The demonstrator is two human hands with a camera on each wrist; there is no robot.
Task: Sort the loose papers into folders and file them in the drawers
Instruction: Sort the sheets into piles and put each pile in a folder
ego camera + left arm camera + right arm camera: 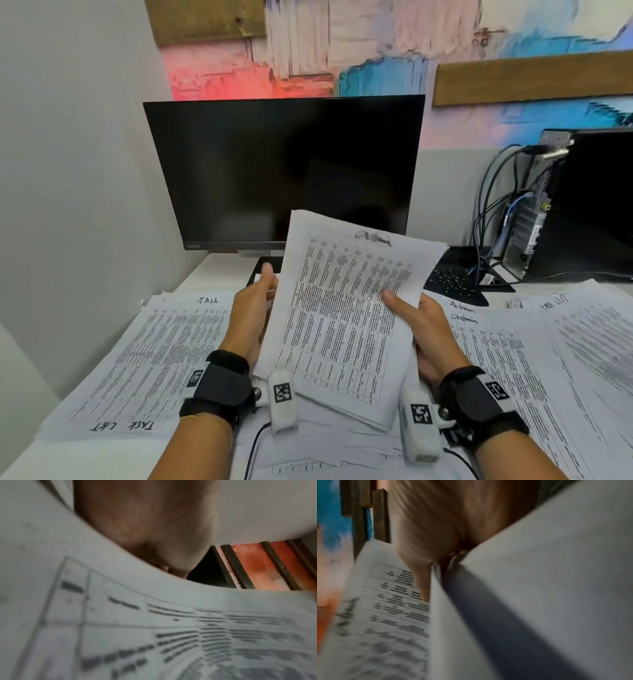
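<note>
Beyond both hands stands a dark monitor [284, 171], filling the far side of the white counter [212, 270]; farther off past the right hand sits a black computer tower [589, 205] with a tangle of cables [489, 219], and a keyboard [452, 281] lies just beyond that hand. Spread across the counter under and to either side of the hands are the loose papers [154, 353], printed tables with handwritten headings, overlapping one another; the right-hand spread [534, 370] runs off toward the edge. No folder or drawer is in view.

Held up between the hands is a thin sheaf of sheets [346, 315], tilted and lifted clear of the counter. The left hand [251, 315] grips its left edge, thumb raised alongside. The right hand [421, 329] pinches the right edge, thumb on the printed face.

The sheaf looks light, limp and slippery sheet on sheet, so it will likely bow or fan out. Holding it at opposite long edges seems wisest, with the edges tapped square first.
</note>
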